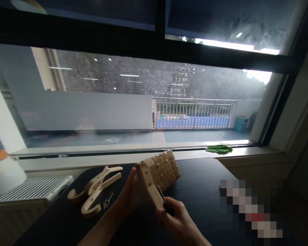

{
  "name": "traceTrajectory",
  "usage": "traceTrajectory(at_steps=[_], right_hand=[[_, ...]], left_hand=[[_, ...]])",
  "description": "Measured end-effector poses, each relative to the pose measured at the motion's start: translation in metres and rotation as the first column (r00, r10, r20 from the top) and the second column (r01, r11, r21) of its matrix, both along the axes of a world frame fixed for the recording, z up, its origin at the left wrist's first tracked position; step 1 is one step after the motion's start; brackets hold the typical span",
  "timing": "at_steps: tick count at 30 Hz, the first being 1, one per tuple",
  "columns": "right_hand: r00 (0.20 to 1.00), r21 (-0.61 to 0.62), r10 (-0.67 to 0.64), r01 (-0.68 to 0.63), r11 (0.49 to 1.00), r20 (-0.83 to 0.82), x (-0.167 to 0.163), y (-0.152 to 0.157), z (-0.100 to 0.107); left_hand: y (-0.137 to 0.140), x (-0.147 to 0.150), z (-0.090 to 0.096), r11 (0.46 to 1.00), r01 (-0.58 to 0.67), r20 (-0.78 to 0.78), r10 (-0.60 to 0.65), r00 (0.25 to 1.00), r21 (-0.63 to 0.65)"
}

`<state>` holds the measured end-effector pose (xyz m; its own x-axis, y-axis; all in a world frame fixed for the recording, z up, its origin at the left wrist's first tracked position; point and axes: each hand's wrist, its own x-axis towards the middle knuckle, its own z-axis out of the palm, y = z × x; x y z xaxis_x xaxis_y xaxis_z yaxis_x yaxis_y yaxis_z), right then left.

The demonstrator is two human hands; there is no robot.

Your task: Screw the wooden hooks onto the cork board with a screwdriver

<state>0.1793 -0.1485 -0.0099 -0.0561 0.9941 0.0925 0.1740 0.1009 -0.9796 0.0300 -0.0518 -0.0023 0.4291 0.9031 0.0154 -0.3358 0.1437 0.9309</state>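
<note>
Near the middle of the black table, a pale curved wooden piece [150, 186] with several holes is held up against a brown, shiny, bumpy block [165, 167]. My left hand [133, 193] grips the wooden piece from its left side, thumb upward; its other fingers are mostly hidden. In my right hand [178, 215] is a thin-shafted tool with a black handle [169, 207], like a screwdriver, its shaft slanting up beside the wood. My right fingers are closed by the piece's lower end. Left of my hands lie hook-shaped wooden pieces [93, 201] and small dark metal parts [107, 201].
The table [202, 177] stands against a window sill [189, 154], where a green cloth [219, 149] lies. A white radiator [36, 188] and a white container with an orange lid [2, 174] are at the left. A blurred-out patch [251, 208] covers the right.
</note>
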Motion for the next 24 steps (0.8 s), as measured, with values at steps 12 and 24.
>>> traceTrajectory(at_steps=[12,24], right_hand=[[0.996,-0.248,-0.084,0.078,0.966,-0.015,-0.004,0.009,-0.010],[0.936,-0.236,-0.087,0.004,0.972,-0.342,-0.004,0.011,-0.032]], left_hand=[[0.023,-0.014,-0.005,0.936,0.193,0.253,-0.118,0.960,-0.294],[0.012,-0.006,-0.007,0.917,0.271,0.447,-0.118,0.887,-0.294]])
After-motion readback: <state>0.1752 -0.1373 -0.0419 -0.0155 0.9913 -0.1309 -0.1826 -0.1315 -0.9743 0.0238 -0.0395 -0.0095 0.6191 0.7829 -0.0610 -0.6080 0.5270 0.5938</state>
